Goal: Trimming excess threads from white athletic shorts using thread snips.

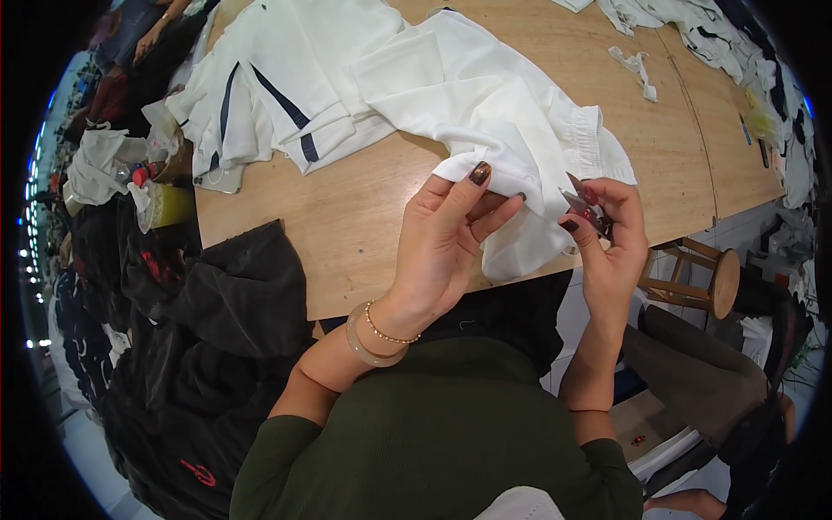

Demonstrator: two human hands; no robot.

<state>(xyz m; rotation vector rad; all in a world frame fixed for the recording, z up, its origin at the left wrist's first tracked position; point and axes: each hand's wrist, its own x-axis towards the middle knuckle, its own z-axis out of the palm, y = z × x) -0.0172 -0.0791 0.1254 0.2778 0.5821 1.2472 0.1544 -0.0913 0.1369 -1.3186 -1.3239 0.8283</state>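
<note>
In the head view, pinching an edge of the white garment [507,108] between thumb and fingers of the left hand [438,238], with the thumb laid over the near face of the cloth and the fingers curled behind and below. Spread mostly beyond the left fingertips, up the table [373,221], with a gathered waistband [588,143] just above the right fingers and a loose fold between the two hands. Gripping small snips [591,212] between thumb and curled fingers of the right hand [617,238], with blades apart and tips toward the left fingers. Cannot tell about contact between blades and cloth.

Reaching up with the left forearm from lower left, elbow bent, palm partly toward the camera, wearing a beaded bracelet [375,328] and a bangle [353,336] well below the fingers. Raising the right forearm steeply from the lower edge, thumb on the side nearer the left hand.

Marked in red, a pile of dark clothes [238,295] below and left of the left fingers; too small to make out as lettering. Up and left of those same fingers, a striped white garment [286,65], a phone [221,179] and a cup [165,208]. Right of and below the right fingers, a stool [724,282].
</note>
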